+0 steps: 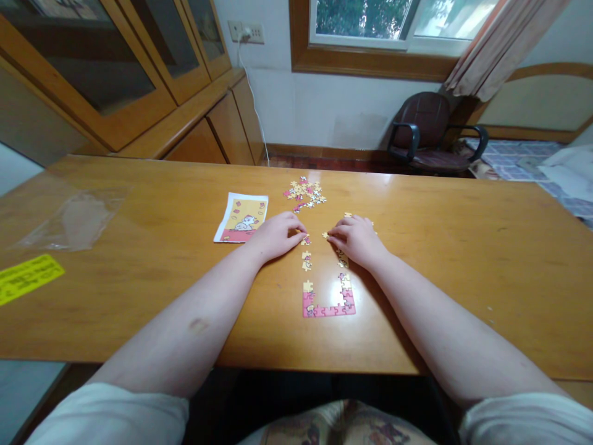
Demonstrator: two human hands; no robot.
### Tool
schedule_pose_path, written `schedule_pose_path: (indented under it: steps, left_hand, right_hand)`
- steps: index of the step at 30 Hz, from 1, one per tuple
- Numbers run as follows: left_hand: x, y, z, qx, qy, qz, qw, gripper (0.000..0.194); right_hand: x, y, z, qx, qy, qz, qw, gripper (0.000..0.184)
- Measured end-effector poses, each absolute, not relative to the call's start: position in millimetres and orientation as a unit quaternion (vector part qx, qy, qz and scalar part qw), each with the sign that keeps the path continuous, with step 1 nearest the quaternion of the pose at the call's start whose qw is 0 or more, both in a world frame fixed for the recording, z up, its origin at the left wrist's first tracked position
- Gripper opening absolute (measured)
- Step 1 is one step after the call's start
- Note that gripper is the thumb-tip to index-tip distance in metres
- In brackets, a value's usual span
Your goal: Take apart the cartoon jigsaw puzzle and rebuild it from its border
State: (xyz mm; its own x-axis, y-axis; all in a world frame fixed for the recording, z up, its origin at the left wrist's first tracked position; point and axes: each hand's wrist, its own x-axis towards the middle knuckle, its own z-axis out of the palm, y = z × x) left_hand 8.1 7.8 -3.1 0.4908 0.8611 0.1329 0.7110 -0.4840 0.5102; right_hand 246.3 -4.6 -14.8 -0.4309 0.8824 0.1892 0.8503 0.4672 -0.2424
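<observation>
My left hand (283, 233) has its thumb and fingertips closed on a small jigsaw piece (306, 240), at the upper end of the left column of pieces. Between the pinched fingertips of my right hand (356, 238) is a yellow puzzle piece (325, 235). Below the hands lies a partly joined puzzle border (330, 311), pink along the bottom with sides rising in yellow. Short joined bits (306, 261) stand apart in the left column. My right hand partly hides the right column. Beyond the hands is a heap of loose pieces (306, 191).
A picture card (245, 216) with a white animal lies left of the heap, partly behind my left forearm. Farther left are a clear plastic bag (76, 219) and a yellow label (30, 277). A chair (424, 133) stands beyond the table's (440, 296) far edge.
</observation>
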Motion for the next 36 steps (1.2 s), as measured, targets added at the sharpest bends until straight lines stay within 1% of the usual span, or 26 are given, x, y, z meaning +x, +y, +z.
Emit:
schedule_pose_path:
  steps: [13,18,22,26,31,36]
  left_hand:
    - [8,8,-2,0.839,0.468,0.188,0.204,0.021]
    - [8,8,-2,0.84,0.468,0.186,0.201,0.022]
    - [8,7,-2,0.841,0.467,0.184,0.204,0.022]
    - [8,7,-2,0.841,0.467,0.184,0.204,0.022]
    - [6,9,-4,0.844,0.458,0.188,0.206,0.022]
    - [7,8,-3,0.846,0.457,0.183,0.203,0.022]
  right_hand:
    - [247,-1,-18,-0.491,-0.856,0.076,0.147,0.013]
    - [247,-4,-14,-0.5,-0.85,0.067,0.152,0.014]
    - [245,-5,-13,-0.521,-0.841,0.048,0.141,0.019]
    - [246,-3,-17,-0.501,-0.851,0.065,0.144,0.019]
    - [258,0,-15,-0.521,-0.832,0.068,0.177,0.027]
    - [267,-2,-6,-0.484,-0.856,0.096,0.156,0.025]
